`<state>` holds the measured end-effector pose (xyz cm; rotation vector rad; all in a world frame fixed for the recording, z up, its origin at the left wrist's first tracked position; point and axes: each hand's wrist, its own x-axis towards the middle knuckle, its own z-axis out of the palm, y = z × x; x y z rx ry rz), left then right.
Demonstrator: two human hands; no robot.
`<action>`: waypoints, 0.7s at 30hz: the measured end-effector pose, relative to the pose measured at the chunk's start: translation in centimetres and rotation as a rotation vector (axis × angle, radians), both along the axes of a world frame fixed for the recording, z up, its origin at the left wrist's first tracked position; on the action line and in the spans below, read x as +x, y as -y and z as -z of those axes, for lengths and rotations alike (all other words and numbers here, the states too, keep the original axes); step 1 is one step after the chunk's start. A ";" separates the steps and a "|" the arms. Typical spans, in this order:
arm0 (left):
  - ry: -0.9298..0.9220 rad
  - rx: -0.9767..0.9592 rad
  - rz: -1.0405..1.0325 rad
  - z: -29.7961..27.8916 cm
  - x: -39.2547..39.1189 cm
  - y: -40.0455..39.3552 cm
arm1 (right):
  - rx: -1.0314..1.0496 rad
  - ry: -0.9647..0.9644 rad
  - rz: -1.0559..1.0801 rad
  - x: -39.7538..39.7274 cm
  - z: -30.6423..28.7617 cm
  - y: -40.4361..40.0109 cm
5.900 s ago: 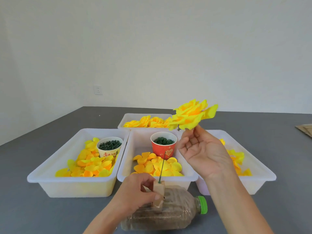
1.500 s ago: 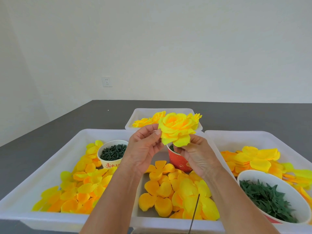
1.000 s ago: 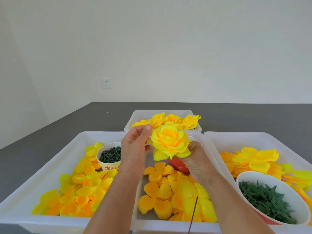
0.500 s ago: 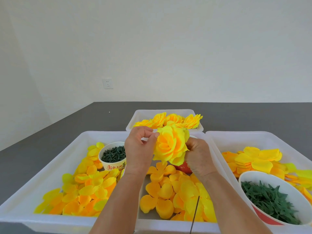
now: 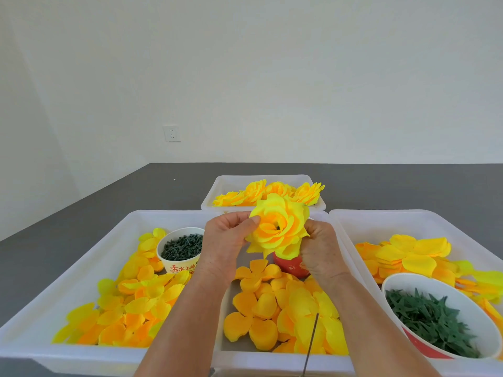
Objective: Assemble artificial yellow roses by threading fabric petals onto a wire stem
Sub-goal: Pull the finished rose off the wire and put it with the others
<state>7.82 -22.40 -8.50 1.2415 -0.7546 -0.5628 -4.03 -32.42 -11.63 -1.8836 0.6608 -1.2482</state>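
I am holding the yellow rose (image 5: 277, 227) up over the middle tray (image 5: 272, 361), face toward me. My left hand (image 5: 226, 246) is pinching its left petal edge, fingers (image 5: 251, 220) pressed together with the thumb. My right hand (image 5: 319, 251) is curling round the rose's right side from behind. Directly below the rose, a red cup (image 5: 291, 265) is standing among loose petals (image 5: 283, 311). Nearer me than the rose, a wire stem (image 5: 310, 344) is sticking up. Behind the rose, a far tray (image 5: 231, 183) is holding finished roses (image 5: 275, 190).
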 end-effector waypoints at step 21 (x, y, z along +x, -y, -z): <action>0.068 0.029 0.020 -0.5 -1.1 -0.4 | 0.037 -0.056 0.024 0.1 0.3 0.5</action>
